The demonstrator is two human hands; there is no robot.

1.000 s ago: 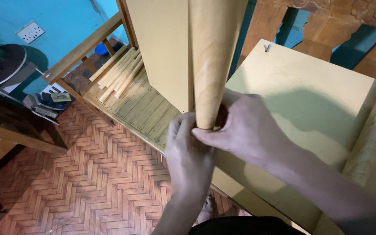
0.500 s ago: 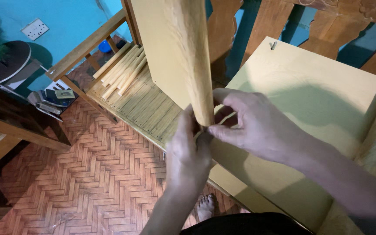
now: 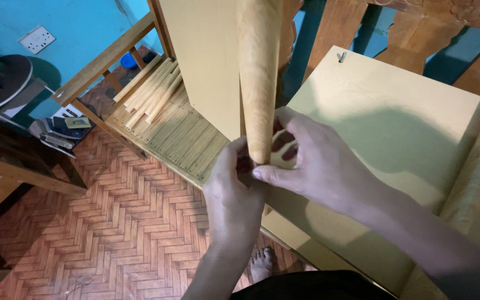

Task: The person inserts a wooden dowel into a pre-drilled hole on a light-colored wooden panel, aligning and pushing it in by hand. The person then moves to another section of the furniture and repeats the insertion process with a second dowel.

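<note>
Both hands met at the lower end of an upright round wooden post [image 3: 258,78]; the left hand [image 3: 234,191] clasped it from below; the right hand [image 3: 312,164] pinched its tip, above a pale flat board [image 3: 395,122] and herringbone floor [image 3: 101,233].

post: round pale-wood post [image 3: 258,78], upright, slightly tilted, lower end at your fingers
panel: flat tan board [image 3: 209,61] just behind post, upright

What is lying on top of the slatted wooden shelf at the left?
On the slatted wooden shelf lies a bundle of pale round wooden sticks. The upright pale panel covers the shelf's right part, so anything there cannot be seen.
</note>
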